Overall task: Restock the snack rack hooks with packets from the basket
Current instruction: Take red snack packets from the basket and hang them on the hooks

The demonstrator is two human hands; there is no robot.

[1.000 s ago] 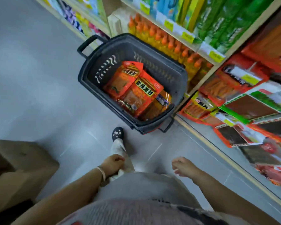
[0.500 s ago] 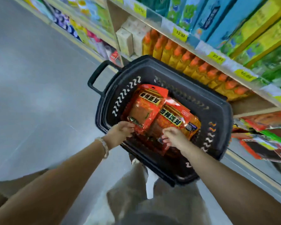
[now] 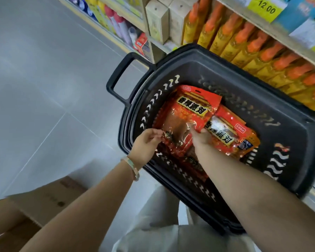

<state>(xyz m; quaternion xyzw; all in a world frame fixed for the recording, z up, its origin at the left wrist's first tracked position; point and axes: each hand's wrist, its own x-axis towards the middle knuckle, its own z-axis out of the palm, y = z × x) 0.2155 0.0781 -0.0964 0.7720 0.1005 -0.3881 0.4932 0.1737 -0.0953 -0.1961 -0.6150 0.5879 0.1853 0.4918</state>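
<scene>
**Both hands on the top packet in the basket**

Pinches the near left corner of the top red packet (image 3: 187, 110) between thumb and fingertips of the left hand (image 3: 145, 144), fingers curled. Grips the same packet's near right edge with the right hand (image 3: 201, 137), thumb over the clear window, other fingers hidden beneath the foil. Holds that packet inside the black basket (image 3: 216, 57), toward the wall at the handle end, header with its hang hole pointing to the far rim, black lettering face up. Cannot tell whether lifted clear of the pile or resting on it.

Overlaps a second red packet (image 3: 229, 131), lying closer to the basket's right wall, its own lettering face up and one corner tucked under the top one. Shows more red foil (image 3: 189, 160) below both wrists, by the near wall, too dim to make out as separate packets.

Of the basket: stands on the grey tiled floor (image 3: 35, 88), loop handle (image 3: 116, 79) jutting out to the left, far rim just beside a row of yellow bottles with orange caps (image 3: 244, 42) on the lowest shelf. Above those bottles, on the shelf edge, a yellow price label (image 3: 266, 8) reading 12.00. Left of the bottles, pale upright cartons (image 3: 156, 19).

Wears a pale bracelet (image 3: 133, 168) on the left wrist. Beside the left forearm, on the floor, a brown cardboard box (image 3: 35, 211).
</scene>
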